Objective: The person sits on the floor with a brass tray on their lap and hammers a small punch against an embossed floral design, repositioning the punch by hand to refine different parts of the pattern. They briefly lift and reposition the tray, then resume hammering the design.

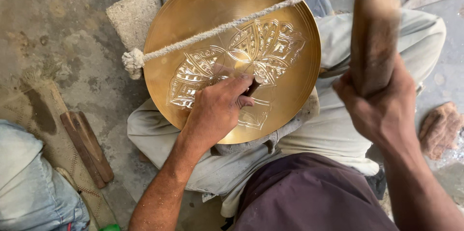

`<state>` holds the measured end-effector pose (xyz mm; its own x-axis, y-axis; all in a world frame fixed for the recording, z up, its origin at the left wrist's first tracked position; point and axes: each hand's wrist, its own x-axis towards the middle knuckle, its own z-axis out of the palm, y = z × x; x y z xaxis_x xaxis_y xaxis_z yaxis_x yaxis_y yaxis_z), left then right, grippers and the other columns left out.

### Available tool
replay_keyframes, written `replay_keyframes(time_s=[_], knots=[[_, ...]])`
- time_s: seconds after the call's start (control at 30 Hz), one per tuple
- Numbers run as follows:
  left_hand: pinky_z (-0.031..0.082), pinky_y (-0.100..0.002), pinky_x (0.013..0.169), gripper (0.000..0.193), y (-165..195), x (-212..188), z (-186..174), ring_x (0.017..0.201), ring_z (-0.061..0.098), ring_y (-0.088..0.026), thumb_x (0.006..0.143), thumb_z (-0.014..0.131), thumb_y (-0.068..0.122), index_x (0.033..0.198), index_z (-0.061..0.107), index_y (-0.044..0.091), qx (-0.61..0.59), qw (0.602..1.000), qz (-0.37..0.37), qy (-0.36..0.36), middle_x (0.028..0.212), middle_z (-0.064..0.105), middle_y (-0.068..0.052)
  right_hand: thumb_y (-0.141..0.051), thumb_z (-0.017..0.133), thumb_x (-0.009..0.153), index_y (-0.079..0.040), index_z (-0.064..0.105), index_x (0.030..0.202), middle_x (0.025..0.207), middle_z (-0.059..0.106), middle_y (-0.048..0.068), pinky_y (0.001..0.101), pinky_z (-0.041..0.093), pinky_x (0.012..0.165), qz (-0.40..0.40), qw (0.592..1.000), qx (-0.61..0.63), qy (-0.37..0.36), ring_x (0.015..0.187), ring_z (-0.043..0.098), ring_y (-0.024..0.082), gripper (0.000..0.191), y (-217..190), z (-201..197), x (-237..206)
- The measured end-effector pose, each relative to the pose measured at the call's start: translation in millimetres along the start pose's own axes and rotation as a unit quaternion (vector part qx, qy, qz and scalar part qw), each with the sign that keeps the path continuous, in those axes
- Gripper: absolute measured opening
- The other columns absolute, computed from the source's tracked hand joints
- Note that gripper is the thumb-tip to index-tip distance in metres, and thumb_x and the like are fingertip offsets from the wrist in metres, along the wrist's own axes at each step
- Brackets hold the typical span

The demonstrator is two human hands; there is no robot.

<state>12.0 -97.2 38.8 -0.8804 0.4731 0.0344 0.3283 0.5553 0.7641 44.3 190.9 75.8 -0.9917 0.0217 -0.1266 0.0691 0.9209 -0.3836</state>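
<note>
A round brass plate (208, 8) rests tilted on my lap, engraved with a leaf-and-petal pattern across its middle. My left hand (216, 108) is shut on a small dark chisel (253, 86), its tip set against the engraved area. My right hand (382, 103) grips a wooden mallet (373, 37), raised above and to the right of the plate and blurred by motion. A thick rope (212, 33) with a knotted end at the left lies across the plate's upper half.
A stone slab (133, 16) lies under the plate's upper left edge. Two wooden sticks (87, 149) lie on a woven mat at the left. Another person's trouser leg (34, 182) shows at the lower left. A brownish rag (440, 129) lies at the right.
</note>
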Motion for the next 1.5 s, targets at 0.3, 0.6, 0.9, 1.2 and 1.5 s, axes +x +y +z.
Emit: replay_keyframes(time_s=[0.3, 0.6, 0.9, 1.2, 1.5], knots=[[0.06, -0.04, 0.073, 0.031, 4, 1, -4, 0.089, 0.077, -0.028, 0.09, 0.069, 0.001, 0.12, 0.063, 0.008, -0.008, 1.0, -0.005, -0.012, 0.103, 0.073, -0.011, -0.013, 0.066, 0.097, -0.011, 0.061, 0.11, 0.081, 0.066, 0.003, 0.036, 0.053, 0.057, 0.039, 0.99, -0.075, -0.109, 0.062, 0.063, 0.017, 0.014, -15, -16, -5], [0.06, -0.04, 0.071, 0.031, 4, 0, -3, 0.086, 0.077, -0.025, 0.092, 0.069, 0.004, 0.122, 0.065, 0.009, -0.022, 0.999, -0.028, -0.03, 0.096, 0.075, -0.009, -0.01, 0.068, 0.089, -0.008, 0.059, 0.107, 0.084, 0.067, 0.005, 0.0344, 0.053, 0.055, 0.032, 0.996, 0.036, -0.074, 0.064, 0.063, 0.015, 0.02, -26, -22, 4], [0.061, -0.037, 0.073, 0.033, 7, -1, -4, 0.086, 0.079, -0.023, 0.091, 0.067, 0.003, 0.123, 0.065, 0.009, -0.059, 0.997, -0.037, -0.022, 0.106, 0.075, -0.009, -0.004, 0.067, 0.087, -0.013, 0.062, 0.116, 0.086, 0.07, 0.002, 0.0366, 0.057, 0.058, 0.062, 0.985, -0.064, -0.148, 0.067, 0.065, 0.017, 0.031, -14, -8, -4], [0.06, -0.033, 0.068, 0.024, 2, -7, -1, 0.079, 0.076, -0.017, 0.097, 0.075, 0.018, 0.113, 0.059, 0.008, -0.086, 0.988, -0.062, 0.111, 0.089, 0.072, -0.003, -0.009, 0.08, 0.083, -0.002, 0.061, 0.109, 0.089, 0.071, 0.009, 0.0374, 0.056, 0.067, 0.079, 0.979, 0.185, -0.035, 0.077, 0.07, 0.019, 0.033, 9, 1, -19], [0.06, -0.037, 0.068, 0.03, 0, -1, 20, 0.087, 0.075, -0.021, 0.099, 0.071, 0.023, 0.123, 0.059, 0.009, -0.012, 0.994, -0.025, 0.108, 0.097, 0.07, -0.006, -0.026, 0.089, 0.085, 0.002, 0.062, 0.116, 0.091, 0.071, 0.011, 0.0356, 0.059, 0.071, 0.061, 0.989, 0.136, 0.015, 0.082, 0.071, 0.02, 0.049, 13, -14, 2]])
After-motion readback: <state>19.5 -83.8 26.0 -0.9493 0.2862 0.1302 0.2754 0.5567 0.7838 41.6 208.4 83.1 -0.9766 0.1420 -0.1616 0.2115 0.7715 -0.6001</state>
